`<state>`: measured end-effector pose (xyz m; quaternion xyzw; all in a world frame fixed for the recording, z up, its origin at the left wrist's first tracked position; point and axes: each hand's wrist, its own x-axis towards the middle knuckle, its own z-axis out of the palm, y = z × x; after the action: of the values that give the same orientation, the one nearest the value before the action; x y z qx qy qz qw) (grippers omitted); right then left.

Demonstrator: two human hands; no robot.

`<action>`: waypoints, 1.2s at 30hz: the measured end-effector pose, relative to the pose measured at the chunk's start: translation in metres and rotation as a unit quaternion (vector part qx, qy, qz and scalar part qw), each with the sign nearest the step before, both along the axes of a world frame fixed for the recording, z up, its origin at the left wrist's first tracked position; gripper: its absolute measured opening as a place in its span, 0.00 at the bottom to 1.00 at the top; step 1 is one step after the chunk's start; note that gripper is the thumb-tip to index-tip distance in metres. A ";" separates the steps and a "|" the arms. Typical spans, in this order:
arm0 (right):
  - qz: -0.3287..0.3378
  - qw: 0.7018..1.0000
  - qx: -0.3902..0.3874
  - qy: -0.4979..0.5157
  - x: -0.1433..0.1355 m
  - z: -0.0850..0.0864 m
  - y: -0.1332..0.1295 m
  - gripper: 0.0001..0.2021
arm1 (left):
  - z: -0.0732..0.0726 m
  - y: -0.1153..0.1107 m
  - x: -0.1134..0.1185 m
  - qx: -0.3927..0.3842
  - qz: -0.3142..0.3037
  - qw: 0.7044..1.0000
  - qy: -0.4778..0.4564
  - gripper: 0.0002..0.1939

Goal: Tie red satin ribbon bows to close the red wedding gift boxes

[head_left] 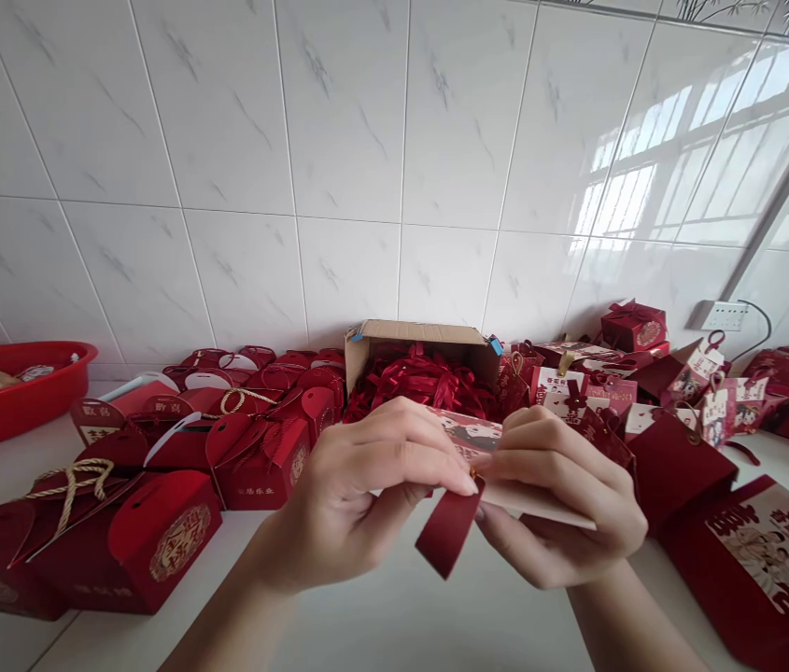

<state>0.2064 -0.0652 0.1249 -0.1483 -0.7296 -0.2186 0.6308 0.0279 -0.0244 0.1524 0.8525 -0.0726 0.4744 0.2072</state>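
Both hands meet at the middle of the view around a printed card piece (472, 431) with a pale underside. My left hand (384, 490) is closed, its thumb and fingers pinching the card's left part beside a small gold fastener. My right hand (558, 499) is wrapped round the card's right part, with its fingertips near the same fastener. A dark red strap (448, 530) hangs down from the fastener between the two hands. Much of the card is hidden by the fingers.
Red gift boxes (254, 467) with ropes and ribbons fill the left. Behind the hands, a cardboard box (422, 331) holds red ribbons. More red boxes (688, 467) and a printed red bag (772, 560) lie right. A red basin (16, 411) stands far left; a socket (720, 315) is near the wall.
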 end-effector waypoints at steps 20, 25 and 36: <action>0.021 0.987 -0.148 0.060 -0.006 -0.001 -0.001 0.05 | -0.011 0.002 0.000 -0.190 -0.002 0.982 -0.013 0.13; 0.101 0.900 -0.405 0.124 0.002 -0.002 0.007 0.05 | -0.011 0.006 0.003 -0.235 0.113 0.965 -0.001 0.11; 0.255 0.758 -0.567 0.196 -0.001 -0.002 0.007 0.10 | -0.021 0.014 0.009 -0.189 0.182 0.965 0.003 0.17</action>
<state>0.2055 -0.0585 0.1233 -0.3273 -0.5912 0.4380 0.5929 0.0371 -0.0100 0.1318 0.7978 0.1758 0.5070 0.2750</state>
